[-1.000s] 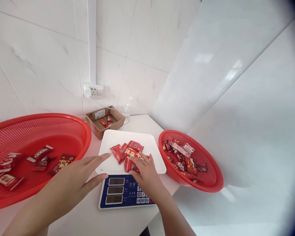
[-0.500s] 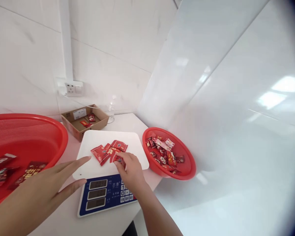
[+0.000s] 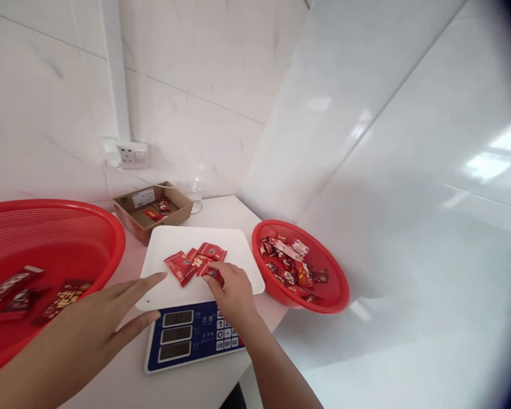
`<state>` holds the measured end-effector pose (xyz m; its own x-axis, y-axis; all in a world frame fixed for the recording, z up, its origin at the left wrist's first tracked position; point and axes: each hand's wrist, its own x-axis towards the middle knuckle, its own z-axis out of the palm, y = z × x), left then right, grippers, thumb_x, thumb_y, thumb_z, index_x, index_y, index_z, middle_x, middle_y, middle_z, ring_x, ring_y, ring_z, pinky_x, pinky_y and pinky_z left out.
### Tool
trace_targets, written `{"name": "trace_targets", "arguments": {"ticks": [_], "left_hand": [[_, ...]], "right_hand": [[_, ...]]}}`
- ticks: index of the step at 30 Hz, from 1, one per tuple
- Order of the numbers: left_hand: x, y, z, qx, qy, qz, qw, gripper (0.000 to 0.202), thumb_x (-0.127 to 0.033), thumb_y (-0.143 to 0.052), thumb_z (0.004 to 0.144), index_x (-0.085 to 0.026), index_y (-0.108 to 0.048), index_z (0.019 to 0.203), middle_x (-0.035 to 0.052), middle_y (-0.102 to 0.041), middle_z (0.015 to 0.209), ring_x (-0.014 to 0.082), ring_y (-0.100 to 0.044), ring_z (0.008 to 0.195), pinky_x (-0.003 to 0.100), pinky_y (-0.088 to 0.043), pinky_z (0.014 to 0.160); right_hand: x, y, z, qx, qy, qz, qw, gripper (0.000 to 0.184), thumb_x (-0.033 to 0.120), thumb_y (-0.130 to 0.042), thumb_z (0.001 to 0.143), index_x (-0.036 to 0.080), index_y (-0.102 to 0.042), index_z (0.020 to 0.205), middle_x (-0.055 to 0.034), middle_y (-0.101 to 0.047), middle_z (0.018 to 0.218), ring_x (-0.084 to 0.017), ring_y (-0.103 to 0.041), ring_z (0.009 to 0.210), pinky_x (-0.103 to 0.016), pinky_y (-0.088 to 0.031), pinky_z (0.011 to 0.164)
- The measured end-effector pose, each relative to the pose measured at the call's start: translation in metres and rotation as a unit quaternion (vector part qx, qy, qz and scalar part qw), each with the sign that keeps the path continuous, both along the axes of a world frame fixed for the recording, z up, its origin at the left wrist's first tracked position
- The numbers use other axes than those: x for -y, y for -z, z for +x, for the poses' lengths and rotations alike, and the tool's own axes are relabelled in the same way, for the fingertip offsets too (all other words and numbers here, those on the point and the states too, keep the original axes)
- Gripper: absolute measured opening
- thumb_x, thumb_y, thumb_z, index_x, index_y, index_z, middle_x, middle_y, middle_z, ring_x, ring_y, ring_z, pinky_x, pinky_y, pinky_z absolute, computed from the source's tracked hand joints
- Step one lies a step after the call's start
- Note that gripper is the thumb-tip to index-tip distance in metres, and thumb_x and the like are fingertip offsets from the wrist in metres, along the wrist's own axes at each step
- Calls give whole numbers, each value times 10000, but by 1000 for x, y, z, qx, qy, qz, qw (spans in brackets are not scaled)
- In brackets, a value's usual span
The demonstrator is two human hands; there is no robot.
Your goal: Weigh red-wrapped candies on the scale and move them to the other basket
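My right hand (image 3: 235, 291) reaches over the white pan of a digital scale (image 3: 166, 237), its thumb and fingers closed on the edge of a red snack packet (image 3: 204, 267). Other red packets (image 3: 180, 266) lie against it in a small cluster on the pan. My left hand (image 3: 97, 324) hovers with fingers stretched and thumb apart, between the large red basket (image 3: 118, 244) and the scale. Nothing is in it, and its fingertips are near the pan's left edge. Below the pan sits the scale's blue panel with dark displays and white keys.
Inside the large basket lie several dark red packets (image 3: 70, 292). A smaller red basket (image 3: 338, 284) of mixed wrapped sweets stands right of the scale, by the wall. Behind are an open cardboard box (image 3: 140, 230), a clear plastic bottle (image 3: 196, 187) and a wall socket (image 3: 132, 155).
The camera view has turned slightly left, so everything sits a little further right. My hands and the packets keep nearly the same places relative to the scale.
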<state>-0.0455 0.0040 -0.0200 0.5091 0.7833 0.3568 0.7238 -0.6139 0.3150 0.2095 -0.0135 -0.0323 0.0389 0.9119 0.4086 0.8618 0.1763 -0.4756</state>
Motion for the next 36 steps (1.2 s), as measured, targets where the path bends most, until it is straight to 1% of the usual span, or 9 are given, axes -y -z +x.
{"name": "trace_targets", "arguments": {"ticks": [3,5,10,14,17,19,21,28,36], "left_hand": [[4,-6,0,-56,3,-13,998,556,-597,-407,894,-399,-364,1412,-11,-627,1297,280,-632,1114,384,-551,810],[6,-11,0,-65,5,-20,998,553,-589,-391,904,-387,-358,1418,-6,-609,1321,276,-611,1151,377,-552,818],[9,-24,0,-60,-3,-44,997,533,-567,-375,920,-346,-399,1405,35,-626,1297,283,-616,1141,387,-544,830],[12,-30,4,-52,-4,-82,995,520,-553,-360,932,-346,-394,1407,36,-597,1333,290,-594,1166,414,-525,864],[14,-34,5,-48,1,-103,994,512,-538,-338,946,-351,-363,1422,34,-581,1351,280,-581,1180,402,-519,867],[16,-36,6,-47,7,-111,993,517,-535,-331,950,-342,-350,1430,41,-581,1349,276,-574,1188,387,-519,863],[16,-38,6,-51,6,-118,992,521,-537,-322,952,-338,-344,1433,44,-581,1348,275,-572,1188,387,-520,861],[14,-36,10,-69,1,-108,992,521,-545,-332,944,-341,-368,1421,58,-600,1324,295,-601,1143,433,-514,876],[15,-36,11,-70,14,-108,992,535,-545,-317,948,-327,-346,1437,64,-562,1371,290,-571,1189,422,-505,897]], "right_hand": [[1,2,4,9,-24,8,1000,342,372,-519,909,202,-638,1182,-95,-654,1218,-238,-588,1126,-403,-456,964],[4,3,11,6,-21,29,999,369,375,-468,928,195,-630,1206,-106,-632,1252,-234,-565,1169,-413,-448,995],[16,6,59,5,80,48,996,414,433,-461,894,185,-657,1161,-125,-652,1213,-258,-579,1148,-444,-452,993],[28,9,105,19,195,-32,980,510,430,-388,878,138,-614,1232,-138,-607,1286,-270,-552,1184,-421,-425,1012],[34,10,123,43,296,-164,940,536,447,-331,890,195,-582,1292,-128,-636,1247,-302,-619,1068,-437,-483,895],[35,9,126,69,322,-233,915,546,469,-280,908,235,-578,1302,-128,-674,1173,-309,-660,956,-437,-508,805],[36,8,123,96,327,-250,906,563,483,-236,921,248,-584,1295,-137,-691,1127,-310,-674,906,-430,-515,761],[35,12,107,148,368,-236,887,562,455,-191,946,240,-583,1288,-156,-720,969,-322,-684,846,-451,-515,739],[36,19,106,186,381,-212,880,526,416,-211,959,222,-602,1254,-140,-723,848,-283,-687,759,-391,-514,683]]}}
